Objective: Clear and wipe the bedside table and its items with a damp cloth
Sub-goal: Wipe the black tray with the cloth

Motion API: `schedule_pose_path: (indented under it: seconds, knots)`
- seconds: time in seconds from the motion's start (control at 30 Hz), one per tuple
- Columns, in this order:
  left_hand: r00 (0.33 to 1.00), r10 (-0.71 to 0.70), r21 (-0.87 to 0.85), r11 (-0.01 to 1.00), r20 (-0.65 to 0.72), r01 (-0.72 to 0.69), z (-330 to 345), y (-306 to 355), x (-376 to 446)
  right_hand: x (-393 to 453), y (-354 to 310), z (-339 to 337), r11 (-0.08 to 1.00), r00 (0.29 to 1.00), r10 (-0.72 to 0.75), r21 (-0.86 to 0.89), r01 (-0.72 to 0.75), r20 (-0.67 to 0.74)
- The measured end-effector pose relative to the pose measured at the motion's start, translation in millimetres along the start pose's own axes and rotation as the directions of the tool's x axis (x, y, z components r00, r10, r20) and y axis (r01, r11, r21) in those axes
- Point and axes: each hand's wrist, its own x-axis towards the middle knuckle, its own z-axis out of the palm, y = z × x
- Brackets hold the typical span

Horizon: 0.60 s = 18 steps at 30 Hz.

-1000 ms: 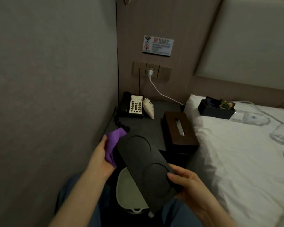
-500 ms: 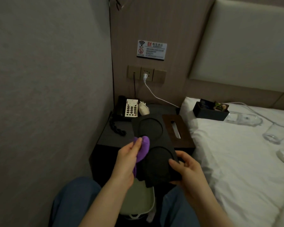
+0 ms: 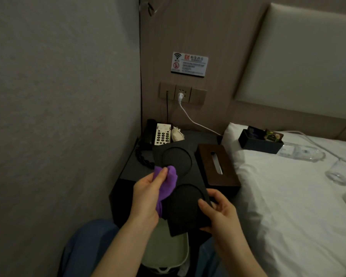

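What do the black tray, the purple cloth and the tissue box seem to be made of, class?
Tray: probably matte plastic or coated board; it looks rigid and flat, with no shine and two round recesses.
Cloth: soft fabric, perhaps microfibre; it bunches and folds in the left hand.
Tissue box: dark wood or wood-look veneer; brown, grain-like surface, with a pale slot.

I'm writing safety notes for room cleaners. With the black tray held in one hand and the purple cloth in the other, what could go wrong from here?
1. The right hand grips only the near end of the black two-ring cup tray, so pressure from the purple cloth in the left hand could tip it.
2. The tray's far end sits close to the corded telephone with a white keypad and the dark wooden tissue box; it may knock them.
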Motion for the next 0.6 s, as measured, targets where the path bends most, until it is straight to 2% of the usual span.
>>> schedule_pose_path:
  seconds: [0.23,0.3,0.37,0.4,0.43,0.5,0.6]
  knots:
    - [0.999,0.033,0.054,0.998,0.020,-0.034,-6,-14,-2,7,-1,-2,1.000,1.000,0.009,-0.015,-0.009,-0.018]
    - [0.996,0.085,0.078,0.993,-0.002,-0.085,-7,-12,-2,9,2,-1,0.990,0.999,-0.029,-0.139,0.024,-0.039]
    - [0.977,0.211,0.128,0.970,-0.009,-0.208,-8,-6,-2,11,0,1,0.920,0.980,-0.193,-0.356,0.163,-0.051]
    - [0.956,0.295,0.168,0.942,0.001,-0.291,-8,-3,-2,10,-4,3,0.885,0.964,-0.265,-0.403,0.232,-0.028]
    - [0.923,0.383,0.230,0.897,0.022,-0.378,-7,0,-2,8,-9,6,0.874,0.951,-0.310,-0.393,0.286,0.004]
    - [0.855,0.508,0.360,0.782,0.106,-0.509,-1,4,-5,6,-20,15,0.911,0.954,-0.286,-0.282,0.301,0.094]
    - [0.825,0.503,0.392,0.726,0.256,-0.564,16,-4,-20,3,-26,34,0.981,0.971,-0.160,-0.081,0.176,0.180]
